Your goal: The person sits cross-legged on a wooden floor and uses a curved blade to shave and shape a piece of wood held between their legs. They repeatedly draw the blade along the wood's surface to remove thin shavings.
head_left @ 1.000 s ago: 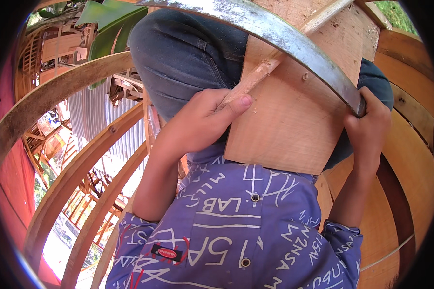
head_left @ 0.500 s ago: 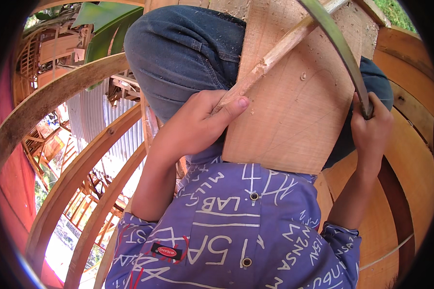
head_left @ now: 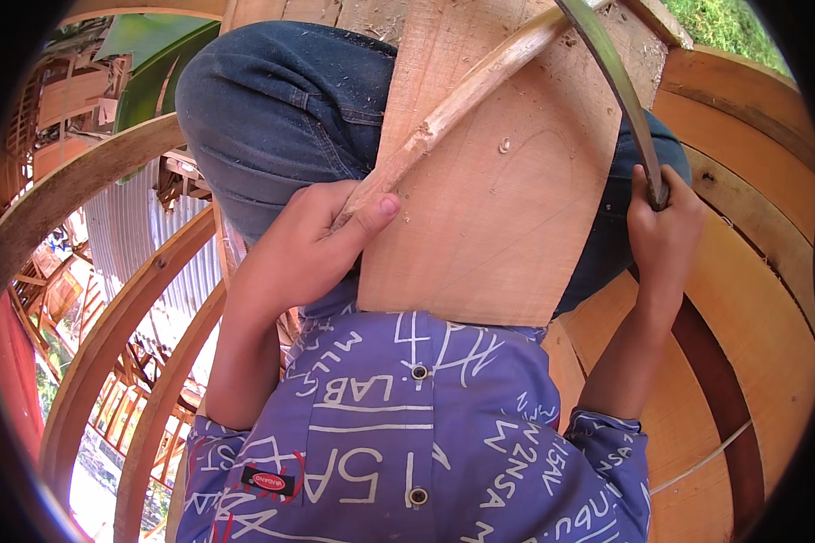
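Observation:
My left hand (head_left: 312, 240) is closed around the near end of a pale, roughly shaved wooden stick (head_left: 444, 113). The stick slants away to the upper right over a broad wooden board (head_left: 480, 226) that lies between my legs. In my right hand (head_left: 666, 217) is the dark near end of a long, curved metal blade (head_left: 618, 77), gripped by closed fingers. Near the top of the view the blade crosses the stick; its far end is cut off by the picture's edge. I cannot tell whether blade and stick touch.
Small wood shavings (head_left: 504, 145) lie on the board. Bent knees in blue jeans (head_left: 272, 118) flank it. Curved wooden ribs (head_left: 109, 335) run down the left, with a corrugated metal sheet (head_left: 127, 240) beyond them. Curved planks (head_left: 743, 299) form a wall on the right.
The whole view has shifted, so most things sit farther left. Against the board, my right hand and the blade have moved right and slightly away along the stick. My left hand keeps its grip.

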### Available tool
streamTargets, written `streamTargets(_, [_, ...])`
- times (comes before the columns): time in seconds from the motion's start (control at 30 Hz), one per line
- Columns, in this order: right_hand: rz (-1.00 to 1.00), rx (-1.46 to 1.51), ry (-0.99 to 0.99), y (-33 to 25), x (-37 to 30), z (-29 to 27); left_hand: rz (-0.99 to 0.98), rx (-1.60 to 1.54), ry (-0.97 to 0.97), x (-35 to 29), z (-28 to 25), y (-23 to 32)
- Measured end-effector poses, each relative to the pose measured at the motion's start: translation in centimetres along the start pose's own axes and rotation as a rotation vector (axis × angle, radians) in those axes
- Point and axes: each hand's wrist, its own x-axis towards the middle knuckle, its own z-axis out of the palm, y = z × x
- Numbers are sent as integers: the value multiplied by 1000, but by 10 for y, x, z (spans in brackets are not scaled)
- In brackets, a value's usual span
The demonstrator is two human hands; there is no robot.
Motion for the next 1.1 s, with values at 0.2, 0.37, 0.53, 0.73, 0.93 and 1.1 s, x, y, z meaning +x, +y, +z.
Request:
streamTargets(0.2, [-103,90,-49,-23,-9,4,-51,-66,2,-2,-2,-3])
streamTargets(0.37, [-115,-30,-18,-15,7,1,-9,-10,38,-4,0,-1])
streamTargets(0.53, [18,-3,109,21,33,4,11,-10,65,0,6,5])
streamTargets(0.73, [-51,-30,-35,-8,17,0,-49,46,13,3,0,4])
streamTargets(0.93, [-113,-76,18,-8,28,4,-20,26,49,0,4,6])
streamTargets(1.1, [83,-28,26,7,44,2,-33,98,8,11,2,11])
